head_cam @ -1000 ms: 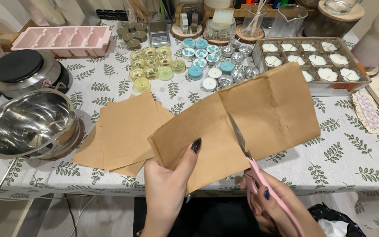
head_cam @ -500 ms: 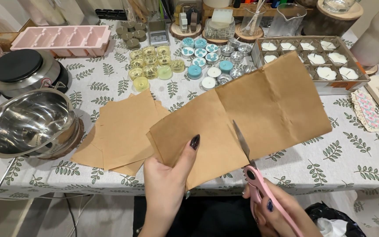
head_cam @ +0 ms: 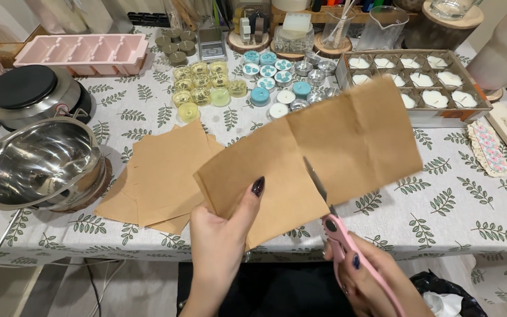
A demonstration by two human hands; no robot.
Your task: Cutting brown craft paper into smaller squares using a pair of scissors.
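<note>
My left hand [head_cam: 221,246] pinches the lower left part of a long sheet of brown kraft paper [head_cam: 353,135], holding it up over the table with the thumb on top. My right hand [head_cam: 374,282] grips pink-handled scissors [head_cam: 338,235]. Their blades bite into the sheet's lower edge near its middle fold, pointing away from me. A partial cut runs up from that edge. A pile of cut brown paper pieces [head_cam: 159,173] lies flat on the leaf-print tablecloth [head_cam: 465,205] to the left of my left hand.
A steel bowl [head_cam: 36,164] and a black hotplate [head_cam: 30,88] sit at left. A pink mould tray [head_cam: 83,50] is behind them. Several small yellow and blue tealight candles [head_cam: 242,85] fill the middle. A box of white candles [head_cam: 418,79] stands at right.
The scissors have advanced a little further into the sheet, and the paper's right half has shifted slightly.
</note>
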